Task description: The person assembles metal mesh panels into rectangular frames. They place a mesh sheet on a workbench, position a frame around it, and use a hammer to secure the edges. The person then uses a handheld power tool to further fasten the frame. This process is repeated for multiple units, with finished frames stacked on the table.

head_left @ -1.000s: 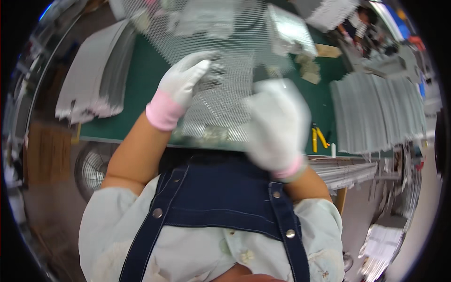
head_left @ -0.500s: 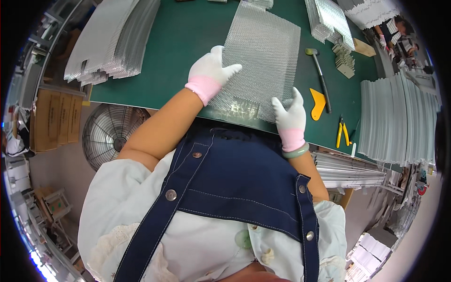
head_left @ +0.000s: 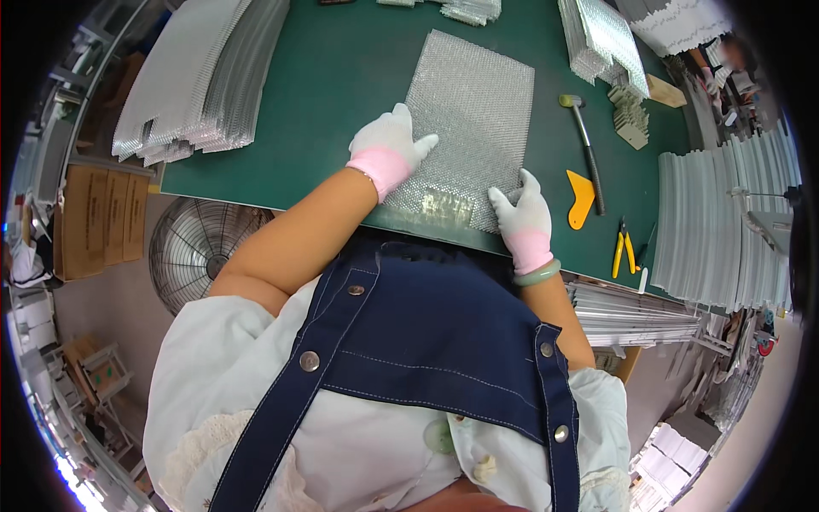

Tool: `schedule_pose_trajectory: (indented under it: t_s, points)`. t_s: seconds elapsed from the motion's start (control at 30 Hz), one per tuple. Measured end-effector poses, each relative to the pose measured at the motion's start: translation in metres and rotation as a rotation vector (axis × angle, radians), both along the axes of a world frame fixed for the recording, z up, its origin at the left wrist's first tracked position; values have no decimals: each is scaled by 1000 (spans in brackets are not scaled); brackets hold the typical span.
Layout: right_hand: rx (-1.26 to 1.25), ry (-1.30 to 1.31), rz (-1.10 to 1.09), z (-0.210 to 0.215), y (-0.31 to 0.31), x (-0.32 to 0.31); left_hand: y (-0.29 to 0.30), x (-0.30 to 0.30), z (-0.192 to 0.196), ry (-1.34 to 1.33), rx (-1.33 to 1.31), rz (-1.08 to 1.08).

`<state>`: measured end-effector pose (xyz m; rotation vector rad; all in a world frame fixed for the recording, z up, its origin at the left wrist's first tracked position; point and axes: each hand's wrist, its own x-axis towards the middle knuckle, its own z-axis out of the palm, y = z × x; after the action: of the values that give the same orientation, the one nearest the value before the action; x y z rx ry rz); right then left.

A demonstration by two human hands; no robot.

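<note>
A silvery sheet of expanded mesh [head_left: 469, 111], perhaps more than one layer, lies flat on the green table in front of me. A notch is cut into its near edge. My left hand [head_left: 391, 147], in a white glove with a pink cuff, rests along the sheet's left edge, thumb spread over the mesh and fingers stretched away from me. At the near right corner my right hand [head_left: 524, 218], gloved alike, touches the edge with thumb and fingers apart. Both hands are open; their fingertips partly hide the sheet's sides.
Stacked mesh sheets [head_left: 200, 81] stand at the left, with another stack [head_left: 601, 43] at the far right. Right of my hand lie a hammer [head_left: 587, 149], a yellow scraper [head_left: 580, 200] and yellow-handled cutters [head_left: 624, 249]. Pale corrugated panels [head_left: 721, 230] fill the right side. A fan [head_left: 209, 247] stands below the table's left edge.
The mesh has come nearer and straightened; its far end now lies apart from the small pieces behind it, and its outline looks more even. Both hands have shifted slightly toward me.
</note>
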<state>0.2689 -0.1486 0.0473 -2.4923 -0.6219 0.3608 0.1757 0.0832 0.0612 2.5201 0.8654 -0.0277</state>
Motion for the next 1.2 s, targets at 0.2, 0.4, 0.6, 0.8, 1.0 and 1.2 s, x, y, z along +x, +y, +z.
schedule_pose_trajectory:
  t_s: [0.2, 0.4, 0.6, 0.8, 1.0, 1.2]
  points:
    - [60, -33, 28, -6, -2, 9, 9, -2, -6, -49, 12, -78]
    - [-7, -76, 65, 0, 0, 6, -6, -9, 3, 63, 69, 56]
    - [-171, -69, 1, 10, 8, 4, -7, -25, 10, 111, 100, 53]
    - [-210, -211, 62, 4, 3, 8, -7, -29, 3, 44, -5, -45]
    - [-178, -183, 139, 5, 1, 11, -5, -27, 18, 92, -80, -63]
    - [-173, -111, 150, 8, -3, 17, -11, -31, 19, 88, -69, -112]
